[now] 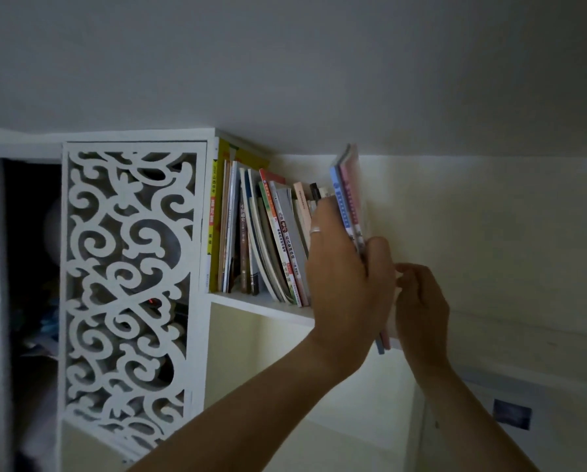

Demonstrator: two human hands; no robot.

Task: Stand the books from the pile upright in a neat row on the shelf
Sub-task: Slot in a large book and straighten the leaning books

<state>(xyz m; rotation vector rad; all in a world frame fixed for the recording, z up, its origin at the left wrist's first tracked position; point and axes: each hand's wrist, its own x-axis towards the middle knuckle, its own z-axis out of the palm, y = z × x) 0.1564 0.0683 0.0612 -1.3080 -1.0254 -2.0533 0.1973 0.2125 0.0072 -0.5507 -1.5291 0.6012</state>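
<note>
Left hand [344,267] clamped round thin blue and pink books [348,195], upright on white shelf [251,303] at row's three o'clock end. Right hand [421,298] behind, fingers curled, grip unclear. Spine lettering unreadable.

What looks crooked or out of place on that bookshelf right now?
The middle books in the row lean left instead of standing upright, some with bowed covers. The blue and pink books in the left hand overhang the front edge of the shelf, not yet seated. The right hand is behind them.
</note>
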